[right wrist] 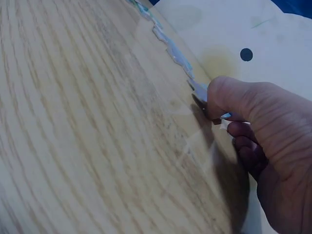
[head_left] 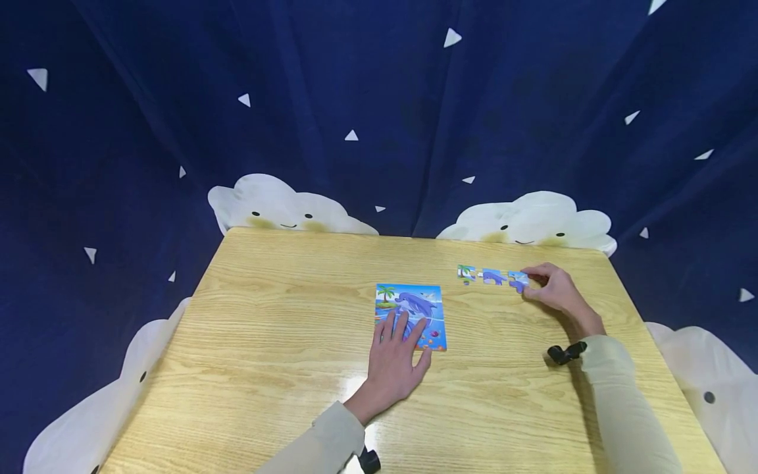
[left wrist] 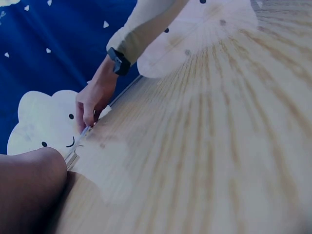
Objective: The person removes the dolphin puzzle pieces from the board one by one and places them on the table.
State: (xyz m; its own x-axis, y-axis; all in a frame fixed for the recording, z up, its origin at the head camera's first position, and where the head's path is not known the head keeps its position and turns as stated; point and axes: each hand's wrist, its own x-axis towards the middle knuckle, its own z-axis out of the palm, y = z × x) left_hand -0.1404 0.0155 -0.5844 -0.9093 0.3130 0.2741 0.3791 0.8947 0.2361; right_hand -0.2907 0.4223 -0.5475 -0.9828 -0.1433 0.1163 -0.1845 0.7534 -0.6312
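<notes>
My left hand [head_left: 392,362] lies with spread fingers on the lower part of a square dolphin picture [head_left: 436,311], which shows a palm tree, sea and small fish. To the right and farther back, three jigsaw puzzle pieces form a row: a palm-tree piece [head_left: 465,271], a purple dolphin piece [head_left: 492,276] and a right-hand piece [head_left: 518,279] in light blue and purple. Thumb and fingers of my right hand [head_left: 555,291] pinch the right-hand piece at its outer edge. In the right wrist view, the thumb [right wrist: 229,95] hides most of that piece.
Everything lies on a light wooden table [head_left: 284,309]. A dark blue curtain [head_left: 379,85] with white triangles and cloud shapes hangs behind the far edge and along the sides. Both sleeved wrists carry a small black device [head_left: 566,353].
</notes>
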